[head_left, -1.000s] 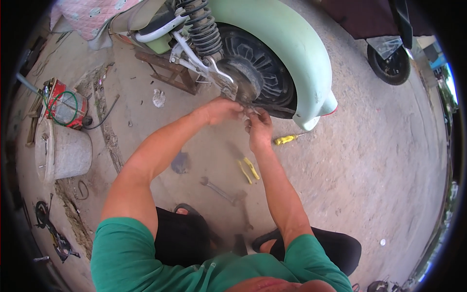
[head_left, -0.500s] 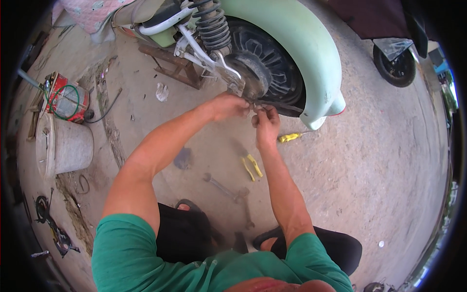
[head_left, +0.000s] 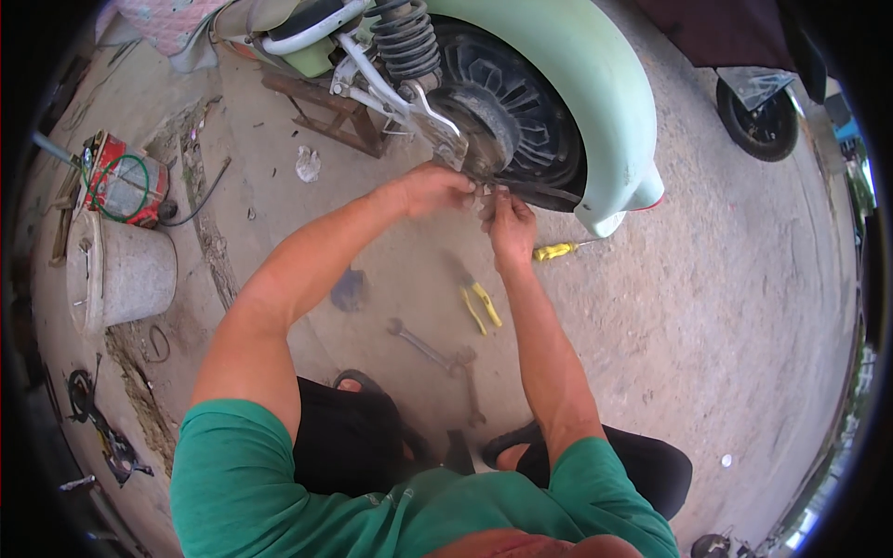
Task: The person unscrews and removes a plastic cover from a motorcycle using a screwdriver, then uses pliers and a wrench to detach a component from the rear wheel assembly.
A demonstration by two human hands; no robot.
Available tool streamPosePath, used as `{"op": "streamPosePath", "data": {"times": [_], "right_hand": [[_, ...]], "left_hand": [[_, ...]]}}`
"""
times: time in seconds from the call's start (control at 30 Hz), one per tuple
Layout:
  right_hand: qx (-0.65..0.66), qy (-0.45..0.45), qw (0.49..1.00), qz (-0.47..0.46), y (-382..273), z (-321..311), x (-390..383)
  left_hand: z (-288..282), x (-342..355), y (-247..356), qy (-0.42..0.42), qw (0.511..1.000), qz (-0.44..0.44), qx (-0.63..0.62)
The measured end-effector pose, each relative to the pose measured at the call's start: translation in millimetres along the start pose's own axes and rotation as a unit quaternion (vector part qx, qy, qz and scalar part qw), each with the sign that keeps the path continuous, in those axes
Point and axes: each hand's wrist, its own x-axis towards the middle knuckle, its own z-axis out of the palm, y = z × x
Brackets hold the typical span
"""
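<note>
Both my hands work close together below the hub of a scooter's black wheel (head_left: 544,153), under a pale green fender (head_left: 619,112). My left hand (head_left: 435,192) is closed, its fingertips pinched beside the lower end of a white metal bracket (head_left: 445,135). Just to its right, my right hand (head_left: 511,229) pinches something small and greyish at its fingertips, too small to make out. A dark flat bar runs along the wheel's lower edge, right above my right fingers. Beyond my right wrist lies a yellow-handled screwdriver (head_left: 555,251).
Yellow-handled pliers (head_left: 481,307) and two wrenches (head_left: 423,346) lie on the concrete between my arms and feet. A coil-spring shock absorber (head_left: 406,48) rises above the hub. At left stand a whitish bucket (head_left: 139,274) and a red can (head_left: 135,191). Another wheel (head_left: 758,121) is far right.
My fingertips have shifted slightly at the spot under the hub, and the small greyish thing between them shows more plainly. The whole view has tilted a little; the tools lie where they were.
</note>
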Motion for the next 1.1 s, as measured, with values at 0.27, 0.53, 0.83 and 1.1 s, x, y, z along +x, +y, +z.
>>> {"op": "streamPosePath", "data": {"times": [0.27, 0.53, 0.83, 1.1], "right_hand": [[0.009, 0.003, 0.999, -0.037, 13, -4, 11], [0.06, -0.015, 0.998, -0.032, 7, -2, 6], [0.078, 0.014, 0.997, -0.017, 0, 7, 3], [-0.015, -0.049, 0.997, 0.058, -5, -2, 0]], "left_hand": [[-7, 6, -3, 0.019, 1.0, 0.006, 0.012], [-1, 3, 0, 0.033, 0.999, 0.007, 0.024], [10, -6, 7, 0.03, 0.998, 0.001, 0.056], [5, -7, 8, 0.031, 0.998, -0.005, 0.058]]}}
